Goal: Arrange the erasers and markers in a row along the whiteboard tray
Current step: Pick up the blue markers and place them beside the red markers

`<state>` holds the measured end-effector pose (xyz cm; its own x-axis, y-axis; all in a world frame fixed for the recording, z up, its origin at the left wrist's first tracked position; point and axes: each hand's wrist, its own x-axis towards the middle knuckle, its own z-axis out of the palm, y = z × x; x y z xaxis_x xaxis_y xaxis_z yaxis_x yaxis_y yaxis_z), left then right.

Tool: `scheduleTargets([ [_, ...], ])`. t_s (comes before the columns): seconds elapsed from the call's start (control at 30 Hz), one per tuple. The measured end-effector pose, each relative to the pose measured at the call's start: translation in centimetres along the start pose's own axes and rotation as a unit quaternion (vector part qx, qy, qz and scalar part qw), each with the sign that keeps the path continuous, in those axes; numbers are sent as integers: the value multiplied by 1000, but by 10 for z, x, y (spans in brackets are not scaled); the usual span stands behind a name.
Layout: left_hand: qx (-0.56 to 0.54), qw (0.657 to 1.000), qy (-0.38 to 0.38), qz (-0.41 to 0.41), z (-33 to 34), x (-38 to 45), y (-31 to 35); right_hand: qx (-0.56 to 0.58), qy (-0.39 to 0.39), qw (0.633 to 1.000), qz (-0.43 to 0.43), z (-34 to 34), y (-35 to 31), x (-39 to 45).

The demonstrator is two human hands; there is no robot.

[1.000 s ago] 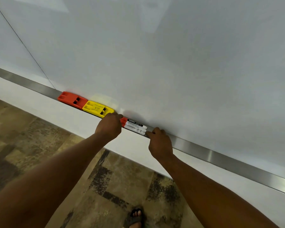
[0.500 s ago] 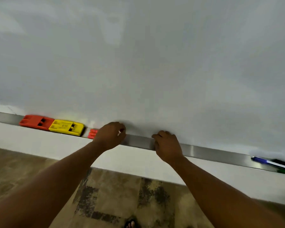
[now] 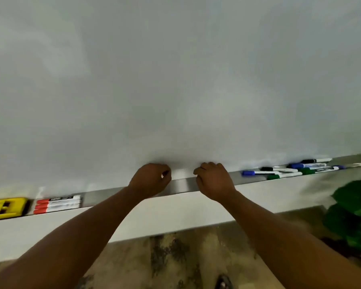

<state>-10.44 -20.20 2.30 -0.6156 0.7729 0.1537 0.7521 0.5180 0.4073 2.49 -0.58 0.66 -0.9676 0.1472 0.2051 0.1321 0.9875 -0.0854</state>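
A metal whiteboard tray [image 3: 181, 185] runs across the view. At its far left lies a yellow eraser [image 3: 5, 207], and beside it three red-capped markers [image 3: 57, 203] lie side by side. My left hand [image 3: 151, 179] and my right hand [image 3: 214, 180] rest on a bare stretch of the tray with fingers curled and nothing visible in them. Further right a loose pile of blue, green and black markers [image 3: 296, 168] lies scattered in the tray.
The whiteboard [image 3: 175, 80] fills the upper view. A white ledge [image 3: 154, 217] runs under the tray. A green leafy plant [image 3: 354, 213] stands at the right, and a patterned floor [image 3: 175, 257] lies below.
Both hands have let go of the red-capped markers and slid right along the tray. The view has swung right, revealing the scattered markers and losing the orange eraser.
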Motion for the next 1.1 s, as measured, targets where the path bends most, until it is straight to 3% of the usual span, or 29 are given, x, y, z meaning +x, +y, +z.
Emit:
scheduleTargets([
  [0.3,23,989,-114,92,70,54,99,-16,-3,997,79,-19,102,-52],
  [0.73,78,977,-146,137,159,132,211,-51,-13,977,207,-22,241,-110],
  [1.1,157,961,-209,92,193,155,238,-65,-39,962,261,-29,327,-123],
])
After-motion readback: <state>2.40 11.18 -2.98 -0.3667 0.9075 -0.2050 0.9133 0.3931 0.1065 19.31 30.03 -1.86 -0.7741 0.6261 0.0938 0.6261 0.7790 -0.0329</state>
